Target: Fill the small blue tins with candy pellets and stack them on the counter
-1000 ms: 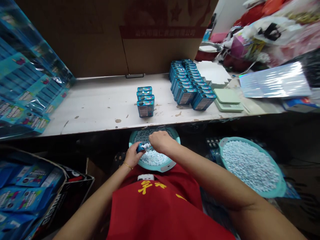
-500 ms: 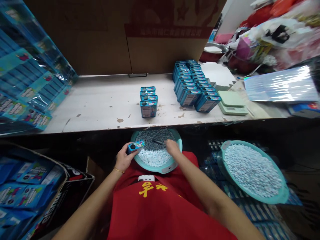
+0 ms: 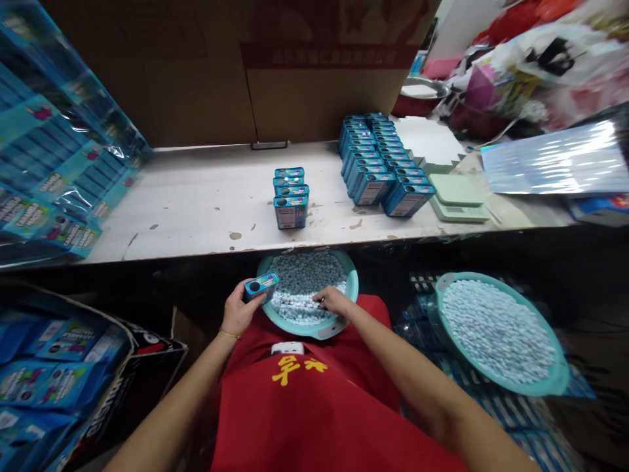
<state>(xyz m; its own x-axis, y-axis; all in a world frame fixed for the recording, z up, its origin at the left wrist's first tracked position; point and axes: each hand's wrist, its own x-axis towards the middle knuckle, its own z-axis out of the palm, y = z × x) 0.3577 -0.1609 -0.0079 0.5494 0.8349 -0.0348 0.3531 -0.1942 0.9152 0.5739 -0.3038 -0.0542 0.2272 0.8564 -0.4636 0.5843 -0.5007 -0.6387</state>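
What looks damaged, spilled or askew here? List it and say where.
Only the table is damaged: its white coating is chipped in brown patches along the front edge. The blue tins on it stand in neat rows, and the pellets lie inside the near basin and the right basin; none show spilled.

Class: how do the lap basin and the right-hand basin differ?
The lap basin sits partly under the table edge, with the right hand in its pellets; the right basin lies in the open, untouched. The right basin looks wider. Both are teal, holding pale pellets.
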